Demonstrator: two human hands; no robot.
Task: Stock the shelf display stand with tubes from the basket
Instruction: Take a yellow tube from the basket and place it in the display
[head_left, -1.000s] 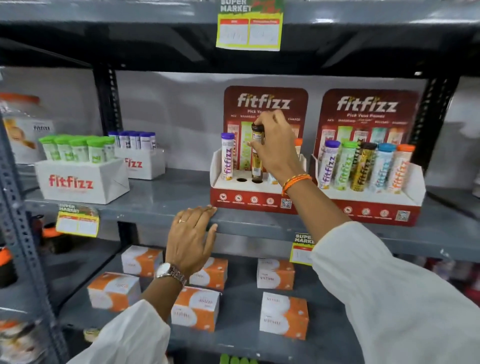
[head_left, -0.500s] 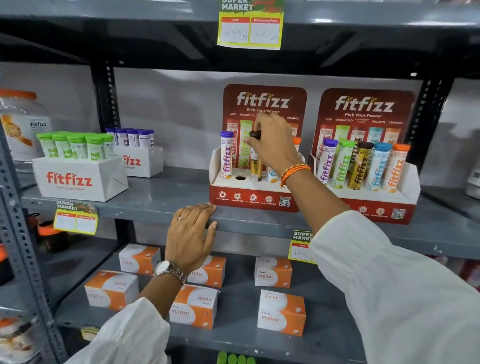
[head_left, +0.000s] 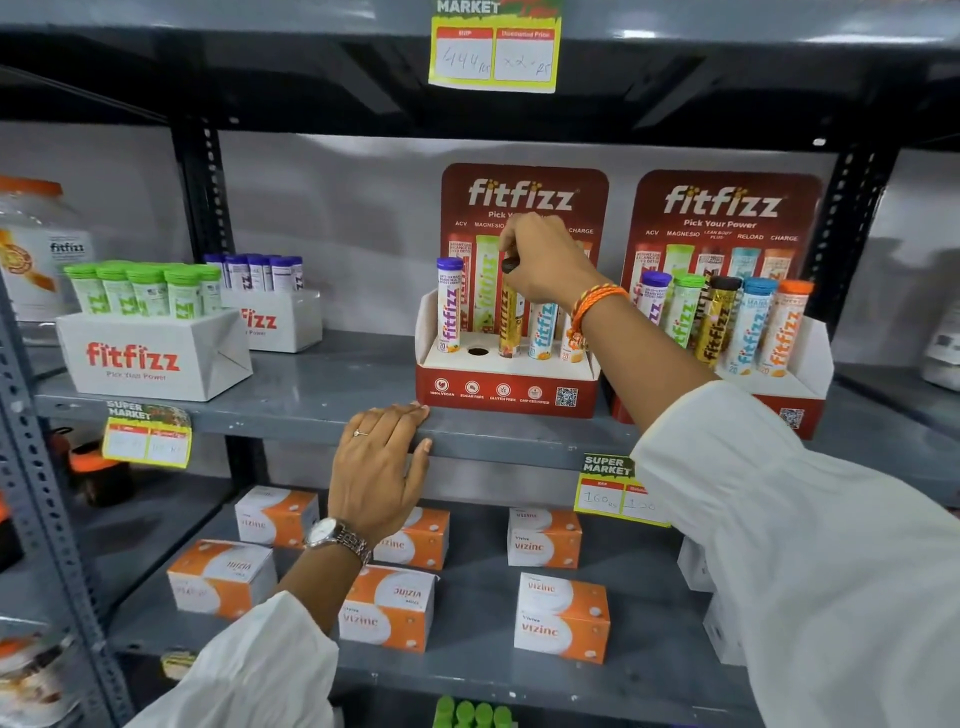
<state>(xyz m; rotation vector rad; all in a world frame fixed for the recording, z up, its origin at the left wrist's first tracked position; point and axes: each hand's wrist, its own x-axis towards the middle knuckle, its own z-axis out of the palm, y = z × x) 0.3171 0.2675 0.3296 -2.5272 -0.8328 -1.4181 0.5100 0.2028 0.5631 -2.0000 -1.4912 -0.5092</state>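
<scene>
A red and white display stand (head_left: 501, 389) sits on the middle shelf. In it stand a purple-capped tube (head_left: 449, 306), a gold tube with a black cap (head_left: 510, 322), a blue tube (head_left: 543, 330) and an orange one partly behind my wrist. One hole (head_left: 478, 352) beside the purple tube is bare. My right hand (head_left: 550, 260) grips the gold tube's black cap from above, the tube seated in its hole. My left hand (head_left: 376, 470) rests flat on the shelf's front edge, holding nothing. The basket is out of view.
A second display stand (head_left: 810, 374) full of tubes stands to the right. White boxes of green-capped tubes (head_left: 150, 353) and purple-capped tubes (head_left: 275, 317) sit left. Orange and white cartons (head_left: 561, 618) lie on the lower shelf. Price tags (head_left: 618, 491) hang from shelf edges.
My right hand has lowered the gold tube down into its hole in the stand. My left hand has stayed on the shelf edge.
</scene>
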